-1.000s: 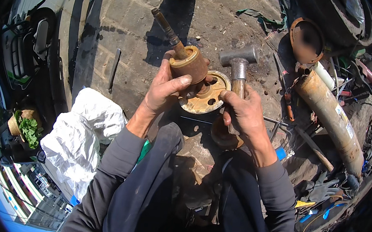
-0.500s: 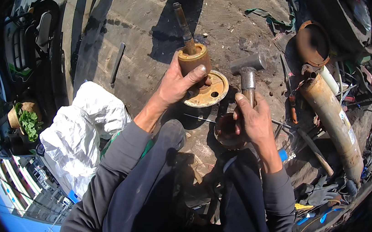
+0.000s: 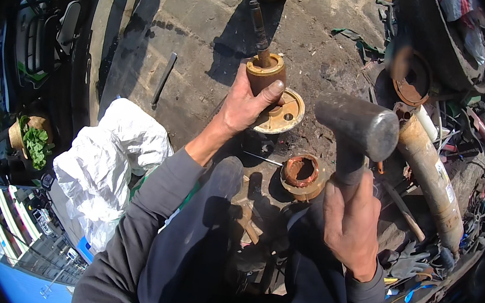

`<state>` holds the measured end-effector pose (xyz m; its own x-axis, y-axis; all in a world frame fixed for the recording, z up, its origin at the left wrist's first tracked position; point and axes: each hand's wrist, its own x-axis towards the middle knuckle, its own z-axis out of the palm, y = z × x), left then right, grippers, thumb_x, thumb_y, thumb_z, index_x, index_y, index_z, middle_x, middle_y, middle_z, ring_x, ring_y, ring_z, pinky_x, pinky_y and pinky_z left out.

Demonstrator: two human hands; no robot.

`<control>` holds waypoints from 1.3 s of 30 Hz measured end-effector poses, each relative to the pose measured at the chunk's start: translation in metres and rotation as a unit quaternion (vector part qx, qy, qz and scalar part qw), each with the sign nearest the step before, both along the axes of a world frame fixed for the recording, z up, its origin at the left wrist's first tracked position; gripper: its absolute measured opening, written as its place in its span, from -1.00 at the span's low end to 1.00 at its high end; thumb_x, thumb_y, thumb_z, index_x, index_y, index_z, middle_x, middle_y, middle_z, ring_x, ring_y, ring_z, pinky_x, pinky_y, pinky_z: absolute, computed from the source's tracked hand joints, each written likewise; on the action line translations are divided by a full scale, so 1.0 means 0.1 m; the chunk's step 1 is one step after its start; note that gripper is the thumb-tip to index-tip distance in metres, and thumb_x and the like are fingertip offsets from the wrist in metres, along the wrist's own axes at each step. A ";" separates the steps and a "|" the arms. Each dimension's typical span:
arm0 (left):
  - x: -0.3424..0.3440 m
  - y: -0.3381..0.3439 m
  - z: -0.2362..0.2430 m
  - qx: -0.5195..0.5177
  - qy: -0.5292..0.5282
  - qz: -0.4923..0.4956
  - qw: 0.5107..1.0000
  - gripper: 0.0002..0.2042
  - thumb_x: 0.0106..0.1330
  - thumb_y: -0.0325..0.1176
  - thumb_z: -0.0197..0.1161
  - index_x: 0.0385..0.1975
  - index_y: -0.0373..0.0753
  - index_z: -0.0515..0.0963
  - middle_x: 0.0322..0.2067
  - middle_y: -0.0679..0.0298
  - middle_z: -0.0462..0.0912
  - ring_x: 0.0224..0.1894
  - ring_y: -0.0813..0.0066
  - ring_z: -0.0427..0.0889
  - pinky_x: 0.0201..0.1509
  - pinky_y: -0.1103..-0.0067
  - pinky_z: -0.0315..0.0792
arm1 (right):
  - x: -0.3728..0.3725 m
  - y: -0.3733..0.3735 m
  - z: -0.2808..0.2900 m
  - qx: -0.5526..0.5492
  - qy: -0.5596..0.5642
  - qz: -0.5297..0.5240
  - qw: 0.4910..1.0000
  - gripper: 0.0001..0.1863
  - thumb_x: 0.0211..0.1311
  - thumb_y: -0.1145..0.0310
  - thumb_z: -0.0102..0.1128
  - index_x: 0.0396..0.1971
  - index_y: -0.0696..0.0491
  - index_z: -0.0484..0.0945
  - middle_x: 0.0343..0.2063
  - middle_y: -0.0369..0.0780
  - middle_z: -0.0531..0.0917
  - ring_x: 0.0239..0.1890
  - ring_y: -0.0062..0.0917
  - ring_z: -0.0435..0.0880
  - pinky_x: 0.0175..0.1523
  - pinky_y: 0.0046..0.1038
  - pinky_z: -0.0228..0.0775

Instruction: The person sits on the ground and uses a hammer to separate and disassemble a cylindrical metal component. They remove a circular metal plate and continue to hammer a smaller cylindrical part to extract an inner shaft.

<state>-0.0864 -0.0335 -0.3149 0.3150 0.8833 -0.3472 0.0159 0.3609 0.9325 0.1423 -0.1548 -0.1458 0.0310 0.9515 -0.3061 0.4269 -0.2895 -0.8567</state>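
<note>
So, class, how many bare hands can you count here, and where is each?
2: the left hand grips the brown cylinder, near the centre; the right hand holds the hammer, right of centre.

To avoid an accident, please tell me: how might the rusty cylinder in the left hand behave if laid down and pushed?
The rusty cylinder looks metal, so probably heavy and stiff. Its round side may let it roll; the long protruding shaft could make it tip.

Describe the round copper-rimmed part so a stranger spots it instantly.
From the white sack, look right, stopping just short of the right hand. There sits the round part; its hollow top and coppery rim set it apart from the shafted cylinder in the left hand.
</note>
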 end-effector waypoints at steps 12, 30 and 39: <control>-0.03 0.01 -0.06 -0.024 -0.033 0.035 0.999 -0.42 0.47 -0.21 0.45 0.28 -0.27 0.24 -0.05 0.14 0.62 -0.16 0.40 0.79 -0.11 0.47 0.74 | 0.12 -0.02 0.28 0.040 0.067 -0.101 0.992 -0.65 0.58 0.37 0.08 0.20 0.27 0.46 -0.41 -0.31 0.61 -0.43 -0.72 0.50 -0.29 -0.61 0.36; 0.08 -0.05 0.05 -0.124 -0.187 0.119 0.967 -0.65 0.46 -0.35 0.44 0.08 -0.28 0.45 -0.21 0.25 0.64 -0.26 0.47 0.74 -0.17 0.52 0.69 | -0.24 -0.05 -1.16 -0.132 0.144 -0.191 0.962 -0.53 0.41 0.17 0.46 -0.05 0.23 0.45 -0.42 -0.20 0.69 -0.58 -0.58 0.61 -0.49 -0.43 0.45; -0.01 -0.13 0.17 -0.197 -0.159 -0.015 0.967 -0.42 0.44 -0.27 0.35 0.34 -0.38 0.30 0.05 -0.12 0.68 0.05 0.14 0.76 0.21 0.28 0.68 | -0.16 0.29 -1.20 -0.225 0.356 -0.225 0.879 -0.70 0.42 0.41 0.33 -0.06 0.25 0.45 -0.45 -0.17 0.70 -0.70 -0.60 0.55 -0.61 -0.54 0.36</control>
